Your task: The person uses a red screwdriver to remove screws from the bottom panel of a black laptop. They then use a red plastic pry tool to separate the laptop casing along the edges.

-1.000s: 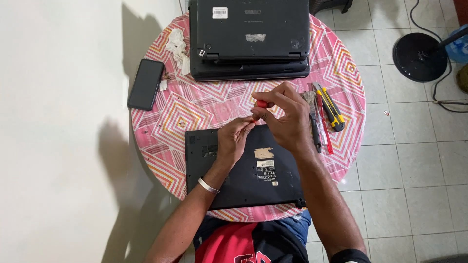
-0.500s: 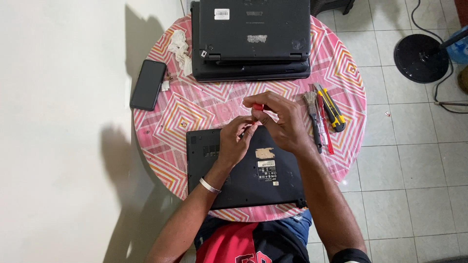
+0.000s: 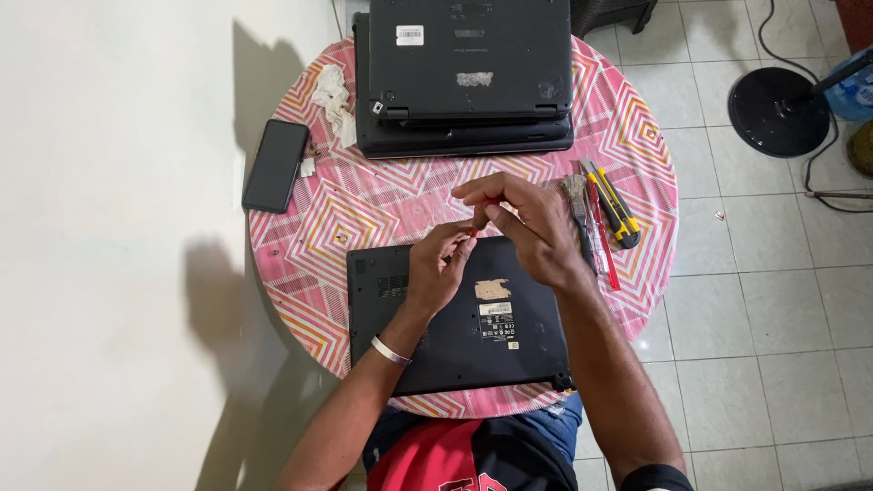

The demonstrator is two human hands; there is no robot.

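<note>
Your right hand point(image 3: 532, 232) is up above the table, just over the top edge of the black laptop point(image 3: 459, 318) that lies upside down in front of you. Its fingers are curled in and pinch a small red thing point(image 3: 474, 233). It is too small to tell what it is. Your left hand point(image 3: 435, 268) comes up to meet it from 7 o'clock. Its fingertips are bent and touch the same red bit, so both hands are closed on it together. You wear a silver bangle point(image 3: 391, 350) on your left wrist.

That laptop sits at the 6 o'clock side of the round table point(image 3: 309, 245), which has a pink zigzag cloth. At 12 o'clock there is a stack of dark laptops point(image 3: 468, 77), also bottom side up. At 3 o'clock, just beside your right hand, lie a small brush point(image 3: 576, 205), a red screwdriver point(image 3: 602, 241) and a yellow and black cutter knife point(image 3: 614, 207). At 9 o'clock a black phone point(image 3: 275, 165) lies flat near the edge. Some crumpled white paper point(image 3: 334, 102) sits at 11 o'clock, next to the stack.
</note>
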